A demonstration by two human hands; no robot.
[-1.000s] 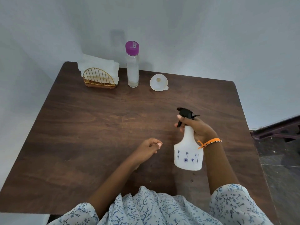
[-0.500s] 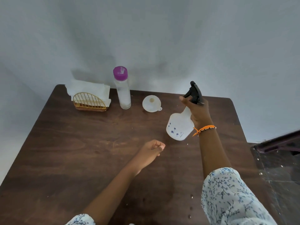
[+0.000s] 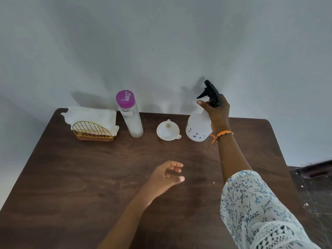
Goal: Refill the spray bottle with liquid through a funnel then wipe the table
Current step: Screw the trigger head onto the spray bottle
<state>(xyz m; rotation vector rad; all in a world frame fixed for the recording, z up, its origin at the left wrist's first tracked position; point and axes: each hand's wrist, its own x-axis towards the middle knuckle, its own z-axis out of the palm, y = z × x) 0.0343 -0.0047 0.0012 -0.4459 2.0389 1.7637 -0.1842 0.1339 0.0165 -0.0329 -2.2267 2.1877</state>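
A white spray bottle [image 3: 197,128] with blue flowers and a black trigger head stands upright at the back of the brown table [image 3: 89,168]. My right hand [image 3: 216,112] is closed around its neck, just under the trigger. To its left lies a white funnel [image 3: 168,131], wide end up. Left of the funnel stands a tall clear bottle [image 3: 132,119] with a purple cap. My left hand [image 3: 166,175] hovers over the middle of the table, fingers loosely apart, holding nothing.
A gold wire holder with white paper napkins [image 3: 91,123] sits at the back left corner. A grey wall rises right behind the table. At the right, past the table's edge, is a dark floor [image 3: 316,191].
My right hand carried the spray bottle from the near right of the table to the back, beside the funnel, and brought it upright. My left hand's fingers have opened somewhat.
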